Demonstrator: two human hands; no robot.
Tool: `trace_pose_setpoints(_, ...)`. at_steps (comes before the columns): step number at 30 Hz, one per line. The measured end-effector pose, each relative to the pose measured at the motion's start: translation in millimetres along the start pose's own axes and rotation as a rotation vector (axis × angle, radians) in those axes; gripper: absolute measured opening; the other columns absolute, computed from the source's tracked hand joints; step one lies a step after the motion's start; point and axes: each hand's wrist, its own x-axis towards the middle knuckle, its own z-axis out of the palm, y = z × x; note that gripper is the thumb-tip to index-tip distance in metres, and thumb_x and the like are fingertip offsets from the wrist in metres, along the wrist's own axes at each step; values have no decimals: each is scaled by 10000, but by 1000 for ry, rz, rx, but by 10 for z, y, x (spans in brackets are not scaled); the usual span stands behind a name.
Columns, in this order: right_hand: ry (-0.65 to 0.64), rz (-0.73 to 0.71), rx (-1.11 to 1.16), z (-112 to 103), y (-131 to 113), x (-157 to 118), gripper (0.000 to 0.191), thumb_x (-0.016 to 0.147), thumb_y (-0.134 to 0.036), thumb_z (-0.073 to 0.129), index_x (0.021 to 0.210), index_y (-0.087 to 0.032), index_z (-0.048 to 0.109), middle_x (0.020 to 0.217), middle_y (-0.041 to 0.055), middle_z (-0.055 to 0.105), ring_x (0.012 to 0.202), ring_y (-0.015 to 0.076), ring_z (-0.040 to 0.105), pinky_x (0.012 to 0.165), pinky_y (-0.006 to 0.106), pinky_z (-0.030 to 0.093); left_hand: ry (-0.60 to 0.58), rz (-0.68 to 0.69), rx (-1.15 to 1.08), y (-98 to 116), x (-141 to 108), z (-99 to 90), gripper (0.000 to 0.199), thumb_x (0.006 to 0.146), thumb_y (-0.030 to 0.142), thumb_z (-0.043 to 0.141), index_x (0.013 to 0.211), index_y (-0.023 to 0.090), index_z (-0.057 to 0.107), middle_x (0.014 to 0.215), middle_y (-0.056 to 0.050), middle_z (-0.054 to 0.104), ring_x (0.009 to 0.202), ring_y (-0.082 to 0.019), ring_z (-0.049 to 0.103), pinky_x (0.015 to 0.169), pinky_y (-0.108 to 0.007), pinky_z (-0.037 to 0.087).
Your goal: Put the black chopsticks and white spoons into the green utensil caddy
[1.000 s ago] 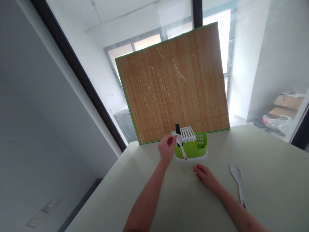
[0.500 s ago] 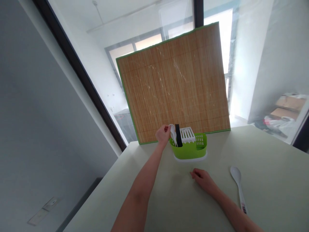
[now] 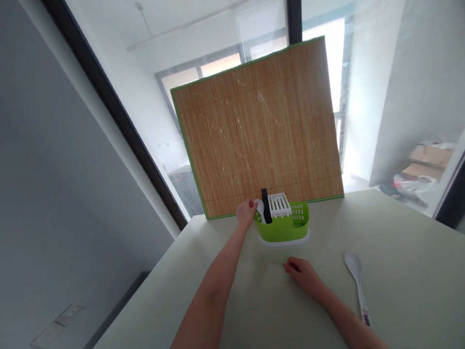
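Note:
My left hand pinches the bowl end of a small white spoon. The spoon points handle-down into the left end of a green basket, which stands on a white base. Beside the spoon, a black upright piece rises from the basket, and a white slotted rack sits over its middle. My right hand rests on the table in front of the basket, fingers curled, with nothing visible in it. Right of that hand lies a larger white spoon, its handle toward me.
The pale table runs up to a glass partition. A bamboo mat with a green border leans upright behind the basket. At the left is a grey wall. Cardboard boxes are visible beyond the glass.
My left hand has lowered the small spoon deeper into the basket's left end. My right hand and the larger spoon stay in place; the view has shifted slightly.

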Motion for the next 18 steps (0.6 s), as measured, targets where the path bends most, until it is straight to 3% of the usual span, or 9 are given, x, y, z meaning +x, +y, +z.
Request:
trace_pose_setpoints(8, -16, -5, -29, -9, 2, -7, 301, 837, -382, 435, 610, -193, 495, 541, -31, 469, 531, 115, 410, 535, 228, 297, -30, 34, -3, 7, -40, -43, 254, 799, 380, 594, 1001, 226, 596, 820, -15, 675, 811, -177, 613, 676, -256, 391)
trace_pose_setpoints(11, -19, -4, -42, -17, -14, -17, 303, 835, -386, 433, 610, -193, 497, 539, -30, 475, 527, 116, 413, 533, 229, 297, 24, 39, -58, -14, -133, -87, 348, 824, 409, 550, 1121, 229, 542, 834, -16, 667, 783, -163, 607, 650, -244, 381)
trace_pose_setpoints(15, -22, -9, -65, -8, -30, -37, 295, 833, -379, 434, 614, -192, 497, 551, -24, 491, 532, 119, 420, 536, 232, 303, 189, 22, -235, -83, -480, -95, 346, 846, 378, 498, 1156, 224, 510, 817, 6, 643, 665, -119, 566, 606, -219, 370)
trace_pose_setpoints(18, -28, -13, -84, 1, -48, -45, 287, 832, -377, 430, 623, -192, 497, 563, -19, 503, 545, 127, 436, 542, 236, 313, 198, 27, -358, -150, -903, -28, 294, 842, 327, 491, 1116, 224, 521, 782, 28, 613, 598, -94, 524, 593, -205, 379)
